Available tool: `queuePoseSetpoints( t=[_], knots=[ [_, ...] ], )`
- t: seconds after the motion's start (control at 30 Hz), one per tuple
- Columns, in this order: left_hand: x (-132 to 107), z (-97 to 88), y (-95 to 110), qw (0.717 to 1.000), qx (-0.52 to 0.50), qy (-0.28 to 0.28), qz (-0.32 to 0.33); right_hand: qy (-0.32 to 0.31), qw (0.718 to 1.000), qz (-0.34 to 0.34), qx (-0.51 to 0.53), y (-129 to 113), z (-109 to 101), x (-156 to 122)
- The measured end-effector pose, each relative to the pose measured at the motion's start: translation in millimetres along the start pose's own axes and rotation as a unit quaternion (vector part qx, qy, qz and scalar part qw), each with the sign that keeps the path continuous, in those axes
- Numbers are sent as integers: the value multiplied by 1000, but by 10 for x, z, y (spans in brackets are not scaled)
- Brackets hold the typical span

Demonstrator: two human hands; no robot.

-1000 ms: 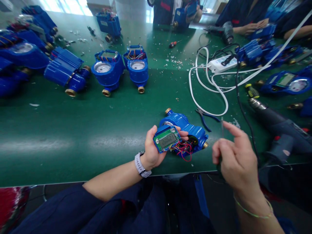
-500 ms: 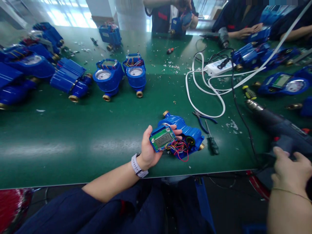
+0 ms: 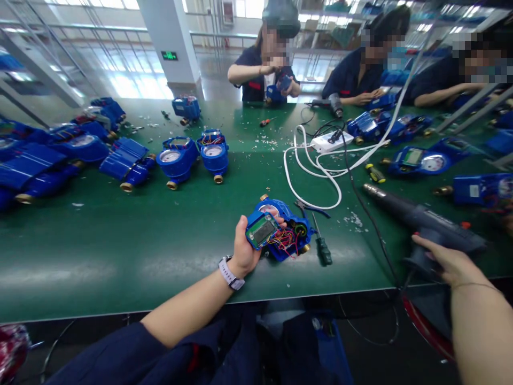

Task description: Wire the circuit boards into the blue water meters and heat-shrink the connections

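- Meter (image 3: 292, 215) lay on the green table (image 3: 160, 256), long axis slanting, one brass end far left, the other near right!
- Display (image 3: 262, 230), just above it, was pinched between the left hand's (image 3: 247, 254) thumb and fingers, wires (image 3: 287, 243) trailing right.
- Right hand (image 3: 457, 262) met the heat gun (image 3: 435, 222) handle; how tightly, I couldn't tell. Nozzle (image 3: 373, 191) pointed far left.

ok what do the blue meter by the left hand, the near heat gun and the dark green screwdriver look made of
Blue meter: glossy painted metal or plastic, from its highlights; golden end fitting, probably brass.
Near heat gun: matte dark body, probably plastic; shiny nozzle, likely metal.
Dark green screwdriver: slightly shiny handle, likely plastic; grey shaft, probably metal.
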State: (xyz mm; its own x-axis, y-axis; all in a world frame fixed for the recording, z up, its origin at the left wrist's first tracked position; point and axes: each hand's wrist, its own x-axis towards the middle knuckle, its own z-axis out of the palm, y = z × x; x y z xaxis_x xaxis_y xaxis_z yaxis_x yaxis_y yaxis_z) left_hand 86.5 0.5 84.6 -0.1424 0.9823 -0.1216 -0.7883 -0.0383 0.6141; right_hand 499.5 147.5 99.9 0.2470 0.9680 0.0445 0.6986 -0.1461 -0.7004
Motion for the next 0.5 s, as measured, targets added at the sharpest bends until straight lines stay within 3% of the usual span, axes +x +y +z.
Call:
queuePoseSetpoints(
  t=[0.1,0.17,0.37,0.4,0.43,0.5],
  knots=[
    [164,86,-47,1000,-8,19,9,-83,987,73,120,-121,4,-229],
    [258,146,-66,1000,-11,23,14,-94,975,86,180,-161,-8,-390],
    [369,177,-158,999,0,19,46,-26,950,45,307,-224,-26,-973],
    [372,158,-180,998,3,27,57,-18,936,35,349,-240,-30,-1116],
    [372,136,-204,997,6,39,68,36,916,25,398,-256,-35,-1271],
    [371,93,-247,993,3,70,91,35,912,51,405,-294,-44,-1586]
  ],
)
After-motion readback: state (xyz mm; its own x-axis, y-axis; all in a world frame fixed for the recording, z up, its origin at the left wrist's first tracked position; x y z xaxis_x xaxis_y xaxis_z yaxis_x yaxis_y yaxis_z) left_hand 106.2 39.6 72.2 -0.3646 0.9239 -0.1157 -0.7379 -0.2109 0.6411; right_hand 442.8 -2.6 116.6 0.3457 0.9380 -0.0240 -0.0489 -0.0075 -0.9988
